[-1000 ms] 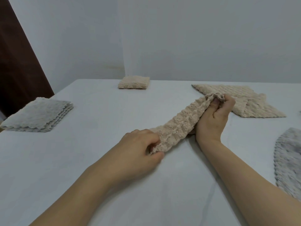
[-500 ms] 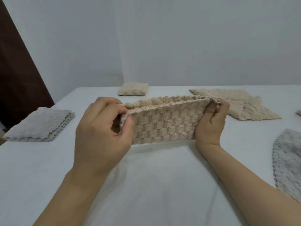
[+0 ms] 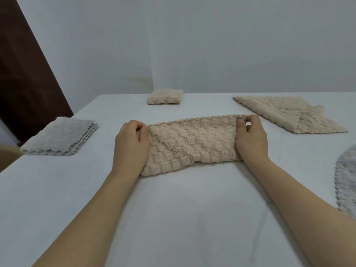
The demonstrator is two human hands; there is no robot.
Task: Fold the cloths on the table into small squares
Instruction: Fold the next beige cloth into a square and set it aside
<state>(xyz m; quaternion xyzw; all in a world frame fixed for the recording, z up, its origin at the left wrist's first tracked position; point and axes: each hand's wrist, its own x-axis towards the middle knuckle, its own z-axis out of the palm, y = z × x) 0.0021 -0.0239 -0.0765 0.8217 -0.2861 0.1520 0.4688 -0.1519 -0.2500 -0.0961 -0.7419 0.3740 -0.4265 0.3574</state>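
Note:
A beige textured cloth (image 3: 190, 143), folded into a long strip, lies flat across the middle of the white table (image 3: 173, 218). My left hand (image 3: 132, 143) pinches its left end between thumb and fingers. My right hand (image 3: 250, 137) pinches the right end near the far corner. A small folded beige square (image 3: 165, 96) sits at the table's far edge. An unfolded beige cloth (image 3: 289, 113) lies spread at the back right, one corner turned over.
A stack of folded grey cloths (image 3: 59, 136) rests near the left edge. Part of a grey cloth (image 3: 346, 182) shows at the right border. A dark brown door or panel (image 3: 23, 74) stands beyond the table's left side, with a pale wall behind.
The cloth strip was held up off the table between both hands; now it is lowered and laid flat, stretched left to right. My left hand moved left and away from me.

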